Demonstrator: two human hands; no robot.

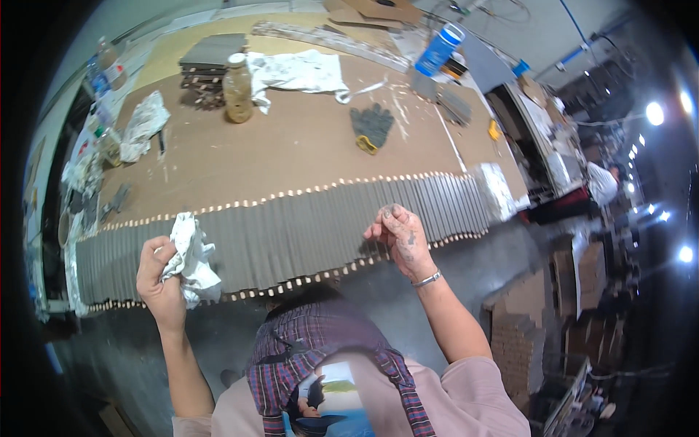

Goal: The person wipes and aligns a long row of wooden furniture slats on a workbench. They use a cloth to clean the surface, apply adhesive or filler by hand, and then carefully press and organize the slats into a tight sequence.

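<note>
A long row of narrow grey slats (291, 237) with pale wooden pegs at both ends lies side by side along the near edge of the table. At its left part, my left hand (159, 280) grips a crumpled white cloth (191, 262) that hangs over the slats. My right hand (398, 237), smeared with grey and wearing a metal band at the wrist, is over the right part of the row. Its fingers are curled together; whether anything small is between them is hidden.
Farther back on the brown table (291, 160) lie a grey glove (373, 125), a white rag (298, 73), a jar of yellowish liquid (237, 91), stacked slats (212, 62) and a blue bottle (439, 51). Wrapped bundles (496, 191) edge the row. Another person (601, 183) is at the right.
</note>
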